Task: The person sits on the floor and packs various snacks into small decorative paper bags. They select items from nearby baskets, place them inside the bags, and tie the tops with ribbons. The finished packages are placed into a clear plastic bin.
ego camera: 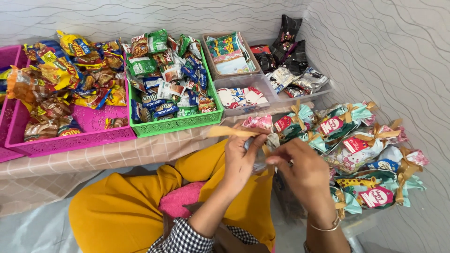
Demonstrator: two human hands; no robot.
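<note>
Both hands, left hand (241,157) and right hand (300,171), grip a ribboned bag (262,145); beyond it, the green basket (178,122) holds snack packets (168,75) on the desk (117,154).

Glossy plastic snack packets (166,77) – perforated plastic green basket (178,122) – satin ribbon (229,132).

Bright, even indoor light fills the scene, with only soft shadows. Focus is mostly sharp, though both hands at 5 o'clock look slightly motion-blurred.
</note>
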